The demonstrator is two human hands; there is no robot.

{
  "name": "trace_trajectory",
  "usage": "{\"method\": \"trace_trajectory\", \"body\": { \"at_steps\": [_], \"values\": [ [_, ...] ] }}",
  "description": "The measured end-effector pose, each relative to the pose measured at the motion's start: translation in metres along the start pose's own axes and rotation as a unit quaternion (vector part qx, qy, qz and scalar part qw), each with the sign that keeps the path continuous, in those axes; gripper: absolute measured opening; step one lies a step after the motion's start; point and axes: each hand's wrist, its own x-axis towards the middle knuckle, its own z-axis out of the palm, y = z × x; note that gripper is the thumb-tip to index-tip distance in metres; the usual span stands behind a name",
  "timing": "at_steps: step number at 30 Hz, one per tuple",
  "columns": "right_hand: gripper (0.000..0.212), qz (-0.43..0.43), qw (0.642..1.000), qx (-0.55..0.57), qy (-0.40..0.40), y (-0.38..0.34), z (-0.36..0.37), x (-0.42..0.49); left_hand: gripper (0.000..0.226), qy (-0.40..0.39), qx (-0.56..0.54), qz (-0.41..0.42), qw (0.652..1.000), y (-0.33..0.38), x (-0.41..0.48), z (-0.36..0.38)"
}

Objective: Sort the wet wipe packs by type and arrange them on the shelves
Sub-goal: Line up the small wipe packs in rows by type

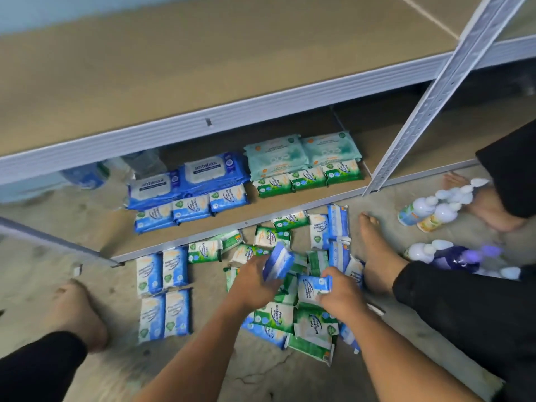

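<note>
Head view: what are the two hands doing with the wipe packs?

Left hand (252, 282) is holding a tilted blue pack (280, 264) clear of the floor, its fingers curled round the pack's near end. Right hand (339, 297) is gripping a second blue pack (313, 287) by its right end, fingers and thumb clenched on it, just above the pile.

Which pile is that?

Green and blue small packs are lying in a loose pile (290, 314) on the concrete floor (203, 358), under both hands and spreading far toward the shelf edge. Several are overlapping.

Is anything lying sorted?

Left of the pile, four blue floor packs (164, 294) are lying in a neat two-by-two block. On the bottom shelf (116, 227), three small blue packs (188, 210) are sitting in a row in front of two large Antabax packs (188, 178). To their right, three small green packs (307, 179) are sitting in front of two large teal packs (301, 152).

And what is showing around all that?

One bare left foot (78, 314) is resting well left of the block, and a bare right foot (377, 250) is resting just beside the pile's right edge. Right of that foot, pump bottles (429, 210) are lying on the floor, too blurred to read. An upper shelf (203, 53) is spanning the far side, and a slotted metal upright (435, 97) is slanting down at the right.
</note>
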Motion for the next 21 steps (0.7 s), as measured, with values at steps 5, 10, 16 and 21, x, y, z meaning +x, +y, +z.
{"method": "trace_trajectory", "body": {
  "at_steps": [5,10,16,21],
  "values": [
    [0.033,-0.002,0.997,0.074,0.029,-0.023,-0.004,-0.033,0.058,-0.019,-0.145,-0.12,0.982,-0.013,-0.065,-0.01],
    [0.029,0.057,0.98,0.185,0.048,-0.042,-0.002,-0.068,0.046,0.023,-0.232,-0.174,0.957,-0.027,-0.109,-0.02],
    [0.037,0.105,0.964,0.243,0.001,-0.059,0.008,-0.088,0.022,0.049,-0.276,-0.187,0.942,-0.02,-0.144,-0.042],
    [0.034,0.145,0.929,0.329,-0.086,-0.065,0.006,-0.097,0.043,0.036,-0.328,-0.222,0.917,-0.014,-0.154,-0.056]
  ]
}}
